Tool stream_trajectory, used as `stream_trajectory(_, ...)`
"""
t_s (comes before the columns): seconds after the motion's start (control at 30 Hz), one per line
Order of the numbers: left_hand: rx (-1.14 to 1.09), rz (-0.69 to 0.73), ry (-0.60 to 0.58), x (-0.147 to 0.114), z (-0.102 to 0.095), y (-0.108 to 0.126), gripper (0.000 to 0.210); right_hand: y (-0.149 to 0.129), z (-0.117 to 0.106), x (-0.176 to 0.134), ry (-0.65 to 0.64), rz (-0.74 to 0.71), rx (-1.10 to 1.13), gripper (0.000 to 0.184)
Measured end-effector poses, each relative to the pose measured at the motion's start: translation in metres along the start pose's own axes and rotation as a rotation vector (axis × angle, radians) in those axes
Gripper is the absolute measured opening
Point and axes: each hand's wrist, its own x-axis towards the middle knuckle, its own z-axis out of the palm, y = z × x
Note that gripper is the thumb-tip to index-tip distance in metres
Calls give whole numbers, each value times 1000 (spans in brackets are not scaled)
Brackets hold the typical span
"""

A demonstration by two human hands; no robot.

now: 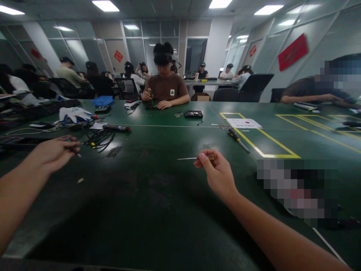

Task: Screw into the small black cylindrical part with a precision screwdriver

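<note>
My right hand (217,169) is closed around a thin screwdriver (186,158) with an amber handle, its slim metal shaft pointing left above the table. At the left, my left hand (58,152) is closed on a small dark object (73,149) whose light tip points down to the right; its kind cannot be made out. Just past the left hand lies a coil of black cable (101,141) with a yellow tie. A second screwdriver (238,140), black and yellow with a long shaft, lies beyond my right hand.
On the green table (135,218) are white-and-blue gloves (75,114), a blue basket (103,101), a black cylindrical tool (117,128), a black device (193,114) and a paper sheet (244,123) by yellow tape. Opposite sits a person (166,84) working with a screwdriver. A blurred-out item lies at right.
</note>
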Motion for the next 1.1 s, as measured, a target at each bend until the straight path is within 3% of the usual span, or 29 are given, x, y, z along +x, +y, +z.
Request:
stream_trajectory(0.13, -114, -96, -355, -31, 61, -29, 24, -5, -3, 0, 75, -56, -48, 30)
stream_trajectory(0.3, -212, -95, -613, -102, 138, -57, 30, -14, -7, -2, 147, -118, -45, 38)
stream_trajectory(0.43, -194, -26, -797, -142, 174, -90, 35, -17, -9, -4, 133, -161, -25, 42)
stream_trajectory(0.53, -105, 113, -919, -159, 182, -115, 40, -18, -9, -6, 136, -162, -18, 40)
stream_trajectory(0.63, -43, 184, -988, -167, 177, -130, 44, -20, -8, -8, 134, -172, 33, 36)
stream_trajectory(0.77, 20, 270, -979, -171, 168, -133, 43, -21, -5, -11, 128, -233, 28, 28)
stream_trajectory(1.1, 159, 484, -926, -164, 162, -132, 42, -18, -7, -16, 37, -339, -290, 20)
